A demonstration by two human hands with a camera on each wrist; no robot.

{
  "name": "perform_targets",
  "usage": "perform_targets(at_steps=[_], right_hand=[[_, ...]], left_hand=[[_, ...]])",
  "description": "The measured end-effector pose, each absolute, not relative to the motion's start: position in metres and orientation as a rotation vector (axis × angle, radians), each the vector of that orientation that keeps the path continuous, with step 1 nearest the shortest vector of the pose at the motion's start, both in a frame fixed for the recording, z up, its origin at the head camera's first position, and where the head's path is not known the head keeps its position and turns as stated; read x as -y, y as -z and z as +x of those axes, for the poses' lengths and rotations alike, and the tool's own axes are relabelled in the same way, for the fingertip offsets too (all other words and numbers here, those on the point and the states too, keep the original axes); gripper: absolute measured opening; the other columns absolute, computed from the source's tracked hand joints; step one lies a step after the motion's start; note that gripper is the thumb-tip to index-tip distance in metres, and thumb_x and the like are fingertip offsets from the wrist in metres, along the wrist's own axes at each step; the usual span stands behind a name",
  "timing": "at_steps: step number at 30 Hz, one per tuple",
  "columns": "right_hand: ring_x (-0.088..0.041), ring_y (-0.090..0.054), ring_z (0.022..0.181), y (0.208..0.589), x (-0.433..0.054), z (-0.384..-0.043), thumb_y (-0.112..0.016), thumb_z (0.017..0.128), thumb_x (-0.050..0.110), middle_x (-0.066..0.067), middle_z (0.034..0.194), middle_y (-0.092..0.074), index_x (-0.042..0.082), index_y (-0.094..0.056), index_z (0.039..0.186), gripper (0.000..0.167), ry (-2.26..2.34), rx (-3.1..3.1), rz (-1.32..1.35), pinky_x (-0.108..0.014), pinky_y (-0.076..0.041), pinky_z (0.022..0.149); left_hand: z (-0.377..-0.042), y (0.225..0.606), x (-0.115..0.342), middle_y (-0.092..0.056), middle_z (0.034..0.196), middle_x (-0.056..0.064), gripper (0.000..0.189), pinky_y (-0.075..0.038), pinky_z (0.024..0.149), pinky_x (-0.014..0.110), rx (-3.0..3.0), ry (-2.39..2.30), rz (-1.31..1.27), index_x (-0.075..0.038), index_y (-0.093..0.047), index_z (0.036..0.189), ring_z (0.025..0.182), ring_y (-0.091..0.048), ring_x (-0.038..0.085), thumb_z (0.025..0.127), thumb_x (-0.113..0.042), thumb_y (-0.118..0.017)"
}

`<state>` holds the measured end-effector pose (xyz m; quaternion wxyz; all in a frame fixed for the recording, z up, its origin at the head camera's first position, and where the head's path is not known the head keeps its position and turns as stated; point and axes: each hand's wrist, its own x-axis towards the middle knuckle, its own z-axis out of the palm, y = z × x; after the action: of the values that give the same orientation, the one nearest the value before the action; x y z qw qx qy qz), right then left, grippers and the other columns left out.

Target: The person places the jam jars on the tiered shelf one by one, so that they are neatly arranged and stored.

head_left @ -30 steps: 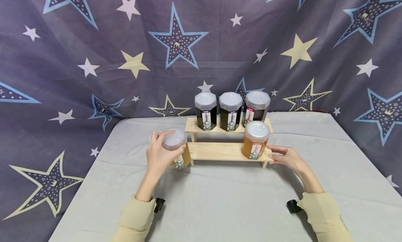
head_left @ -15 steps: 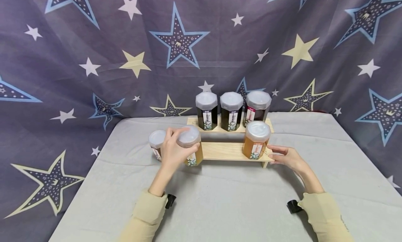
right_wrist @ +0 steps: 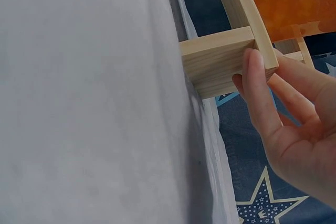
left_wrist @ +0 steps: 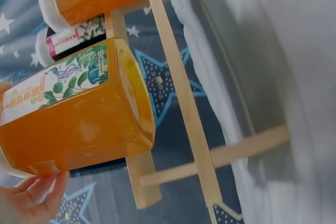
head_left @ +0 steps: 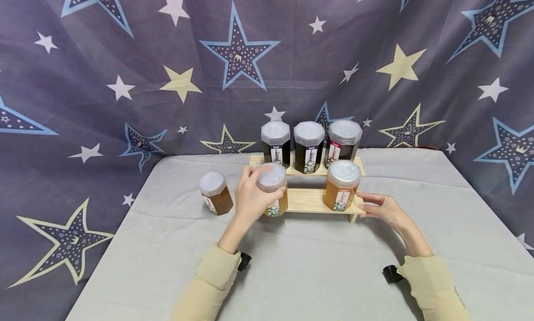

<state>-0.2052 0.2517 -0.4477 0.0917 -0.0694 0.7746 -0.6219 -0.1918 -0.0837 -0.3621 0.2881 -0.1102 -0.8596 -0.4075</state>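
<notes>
In the head view my left hand (head_left: 251, 196) grips a honey-coloured jar (head_left: 281, 203) by its pale lid, over the left end of a two-step wooden shelf (head_left: 306, 197). The left wrist view shows this jar (left_wrist: 79, 124) tilted, its base apart from the lower board. My right hand (head_left: 385, 210) pinches the right end of the lower board, thumb and fingers (right_wrist: 255, 66) on either side in the right wrist view. An orange jar (head_left: 335, 193) stands on that step's right end. On the upper step are three dark jars (head_left: 308, 159).
A brown jar (head_left: 221, 201) with a pale lid stands on the table to the left of the shelf. The grey cloth-covered table (head_left: 317, 265) spreads around it. Behind hangs a star-patterned curtain (head_left: 292, 89).
My left hand has carried the honey-coloured jar rightward, from beside the shelf to over the lower step, uncovering the brown jar. My right hand stays on the shelf's end.
</notes>
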Motion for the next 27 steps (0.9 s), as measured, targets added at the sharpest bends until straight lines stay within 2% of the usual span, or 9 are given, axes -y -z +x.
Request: perform_targets(at_steps=[7,10,15,20,25,27], right_hand=[[-0.008,-0.063,0.077,0.449,-0.253,-0.206,-0.062,0.081,0.007,-0.004,0.112,-0.058,-0.017,-0.038,0.123,0.054,1.879,-2.276,-0.216,-0.029,-0.051,0.070],[-0.009,-0.063,0.077,0.449,-0.253,-0.206,-0.062,0.081,0.007,-0.002,0.111,-0.058,-0.017,-0.038,0.123,0.054,1.879,-2.272,-0.209,-0.029,-0.051,0.070],[-0.008,-0.063,0.077,0.449,-0.253,-0.206,-0.062,0.081,0.008,-0.016,0.119,-0.053,-0.016,-0.038,0.124,0.054,1.862,-2.278,-0.195,-0.029,-0.051,0.071],[-0.009,-0.063,0.077,0.448,-0.252,-0.206,-0.062,0.081,0.007,-0.016,0.119,-0.053,-0.016,-0.038,0.124,0.054,1.863,-2.277,-0.183,-0.029,-0.051,0.071],[-0.008,-0.063,0.077,0.447,-0.251,-0.205,-0.062,0.082,0.007,-0.028,0.123,-0.044,-0.017,-0.037,0.124,0.054,1.858,-2.280,-0.199,-0.029,-0.050,0.071],[-0.009,-0.063,0.076,0.447,-0.252,-0.205,-0.062,0.082,0.007,-0.028,0.123,-0.044,-0.017,-0.037,0.124,0.054,1.860,-2.280,-0.203,-0.029,-0.050,0.071]], left_hand=[[-0.197,0.362,0.066,-0.048,0.091,0.004,0.049,-0.044,0.064,0.036,2.292,1.096,-0.323,-0.016,-0.064,0.100,0.079,-0.054,0.021,0.055,-0.030,-0.079],[-0.200,0.362,0.059,-0.048,0.090,0.003,0.049,-0.043,0.065,0.035,2.301,1.085,-0.322,-0.017,-0.063,0.100,0.078,-0.054,0.020,0.055,-0.031,-0.079],[-0.203,0.363,0.049,-0.048,0.090,0.003,0.049,-0.041,0.067,0.035,2.295,1.066,-0.345,-0.017,-0.064,0.098,0.080,-0.053,0.020,0.055,-0.032,-0.079],[-0.204,0.365,0.040,-0.048,0.092,0.003,0.047,-0.038,0.073,0.037,2.320,1.069,-0.347,-0.018,-0.063,0.098,0.083,-0.052,0.019,0.056,-0.033,-0.078],[-0.205,0.367,0.032,-0.047,0.093,0.003,0.047,-0.042,0.066,0.034,2.334,1.061,-0.367,-0.019,-0.063,0.098,0.082,-0.053,0.018,0.056,-0.035,-0.078],[-0.206,0.367,0.028,-0.047,0.092,0.003,0.047,-0.043,0.064,0.033,2.339,1.052,-0.381,-0.019,-0.063,0.099,0.080,-0.053,0.018,0.057,-0.035,-0.077]])
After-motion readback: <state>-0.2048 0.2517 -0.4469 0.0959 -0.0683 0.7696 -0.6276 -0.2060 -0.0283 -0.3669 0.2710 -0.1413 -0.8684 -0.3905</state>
